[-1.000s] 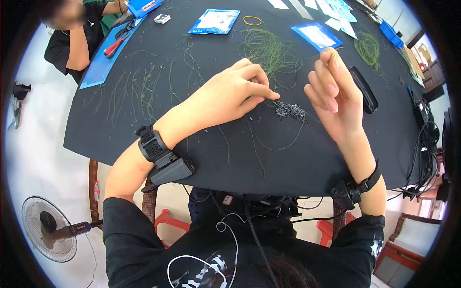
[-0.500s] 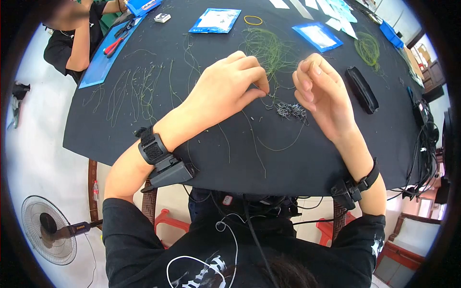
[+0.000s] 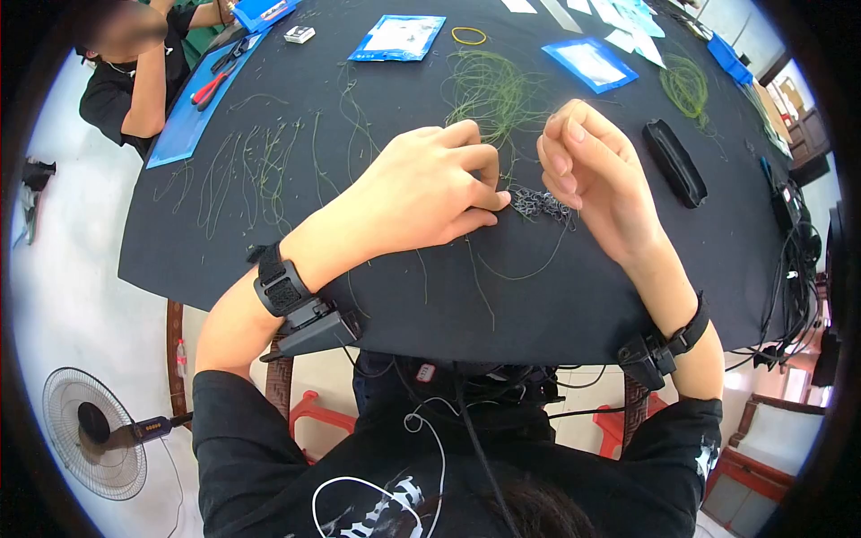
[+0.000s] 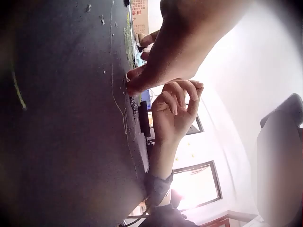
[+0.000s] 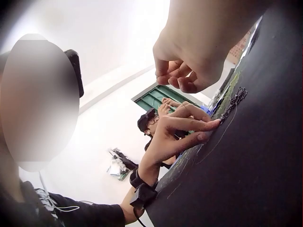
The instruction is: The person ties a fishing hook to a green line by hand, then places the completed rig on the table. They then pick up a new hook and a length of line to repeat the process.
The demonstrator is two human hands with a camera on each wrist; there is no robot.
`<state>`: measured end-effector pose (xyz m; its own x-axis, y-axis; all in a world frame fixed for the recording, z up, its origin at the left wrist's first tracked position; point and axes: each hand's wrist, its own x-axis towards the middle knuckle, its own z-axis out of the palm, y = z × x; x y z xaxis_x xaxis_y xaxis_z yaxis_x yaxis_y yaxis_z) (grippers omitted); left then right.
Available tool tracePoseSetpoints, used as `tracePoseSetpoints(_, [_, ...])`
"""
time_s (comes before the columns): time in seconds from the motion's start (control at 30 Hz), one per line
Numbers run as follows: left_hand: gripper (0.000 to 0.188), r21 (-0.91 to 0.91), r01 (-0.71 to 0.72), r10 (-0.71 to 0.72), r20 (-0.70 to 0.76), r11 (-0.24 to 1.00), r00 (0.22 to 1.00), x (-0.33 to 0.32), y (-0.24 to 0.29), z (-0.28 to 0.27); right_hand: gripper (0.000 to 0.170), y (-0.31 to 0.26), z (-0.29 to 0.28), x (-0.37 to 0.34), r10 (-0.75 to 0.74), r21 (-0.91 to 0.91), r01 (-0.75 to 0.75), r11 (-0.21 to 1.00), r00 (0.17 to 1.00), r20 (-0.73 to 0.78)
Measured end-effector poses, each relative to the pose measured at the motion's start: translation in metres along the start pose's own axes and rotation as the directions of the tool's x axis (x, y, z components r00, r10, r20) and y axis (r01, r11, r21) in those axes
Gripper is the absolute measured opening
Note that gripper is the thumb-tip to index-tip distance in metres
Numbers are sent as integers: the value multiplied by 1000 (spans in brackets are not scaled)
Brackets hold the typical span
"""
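A tangled pile of small dark-grey curled pieces [image 3: 538, 204], like small metal hooks, lies on the black table. My left hand [image 3: 430, 184] reaches over the table, its index fingertip at the pile's near end, as the right wrist view shows. The left thumb [image 5: 201, 137] stays apart from that index finger. My right hand [image 3: 599, 175] is raised just right of the pile, palm turned inward. Its fingers are curled, and thumb and index finger come together at the tips [image 5: 162, 79]. I cannot tell whether a fine thread lies between them.
A loose coil of green line [image 3: 493, 90] lies behind the pile, and another green coil [image 3: 684, 85] farther right. Cut strands [image 3: 260, 170] spread at left. Blue-edged packets [image 3: 397, 38], a black case [image 3: 674, 163] and red-handled pliers [image 3: 211, 90] are around. Another person [image 3: 134, 81] sits at far left.
My left hand first drew back left from the pile, then came down to its edge again. My right hand has moved lower and left, closer to the pile, fingers more curled.
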<state>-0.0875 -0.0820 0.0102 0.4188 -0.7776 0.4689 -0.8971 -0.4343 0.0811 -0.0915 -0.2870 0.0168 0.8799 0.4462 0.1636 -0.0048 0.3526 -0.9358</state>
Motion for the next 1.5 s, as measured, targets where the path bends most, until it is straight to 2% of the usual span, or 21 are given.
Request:
tracePoseSetpoints(0.17, [14,-40,24,-23,19,999,1000,1,-5,3,26,1,1,0,-13,-8,13,1000,1000,5])
tracePoseSetpoints(0.27, [13,-98,111,-113,-12,989,994,1,-8,4,26,2,3,0,-31,-44,30,999,999,-30])
tracePoseSetpoints(0.33, [11,-155,227,-230,0,961,973,1,-9,4,26,1,3,0,-31,-57,29,998,999,-36])
tracePoseSetpoints(0.47, [12,-201,250,-263,-41,947,964,2,-8,1,27,2,2,0,-18,-132,9,991,998,-62])
tracePoseSetpoints(0.53, [10,-337,373,-407,-34,864,913,4,-5,-2,28,-1,3,-1,-3,-165,-5,986,999,-45])
tracePoseSetpoints(0.57, [10,-337,372,-406,-35,865,913,5,-5,-2,28,-3,3,-2,14,-197,-19,980,1000,-28])
tracePoseSetpoints(0.63, [8,-491,501,-579,-10,713,815,5,-5,-4,27,-3,5,-3,12,-213,-14,977,1000,-7])
tracePoseSetpoints(0.7, [8,-465,495,-572,-29,734,820,4,-12,-3,27,-2,6,-3,12,-227,-9,974,1000,11])
tracePoseSetpoints(0.77, [8,-437,494,-568,-48,752,822,3,-18,-1,25,2,6,-4,-182,27,180,983,979,97])
tracePoseSetpoints(0.8, [10,-445,517,-598,-51,731,800,2,-20,-1,25,1,5,-3,-182,28,180,983,978,101])
tracePoseSetpoints(0.83, [11,-455,539,-626,-54,709,778,2,-22,0,24,-1,2,-2,-199,277,135,951,955,220])
tracePoseSetpoints(0.87, [11,-455,539,-627,-56,708,777,2,-25,2,23,-3,-1,-2,-242,501,51,864,915,324])
tracePoseSetpoints(0.9, [13,-488,515,-622,-74,704,780,0,-29,4,23,-4,-2,-3,-241,500,50,865,914,325])
tracePoseSetpoints(0.97, [15,-519,491,-617,-93,700,782,-1,-29,3,21,-8,-1,-5,-83,233,-29,972,886,456])
tracePoseSetpoints(1.0, [17,-695,479,-666,0,536,746,-1,-26,1,22,-11,6,-9,49,-24,-43,999,927,371])
tracePoseSetpoints(1.03, [19,-828,447,-690,103,340,716,0,-23,-2,25,-15,16,-10,182,-162,-144,976,950,252])
tracePoseSetpoints(1.07, [19,-827,446,-688,103,342,718,1,-19,-6,25,-10,18,-9,209,-166,-181,969,962,174])
tracePoseSetpoints(1.1, [22,-846,464,-692,170,262,702,3,-13,-10,26,-3,18,-8,236,-165,-218,962,967,94])
tracePoseSetpoints(1.13, [24,-858,481,-691,238,180,682,4,-8,-12,26,0,16,-8,235,-164,-218,962,967,94])
tracePoseSetpoints(1.27, [25,-910,387,-653,202,151,730,7,5,-8,25,5,14,-6,212,-165,-203,965,976,39])
tracePoseSetpoints(1.5, [22,-927,360,-585,236,104,776,8,9,-8,24,7,14,-7,179,-147,-173,974,984,24])
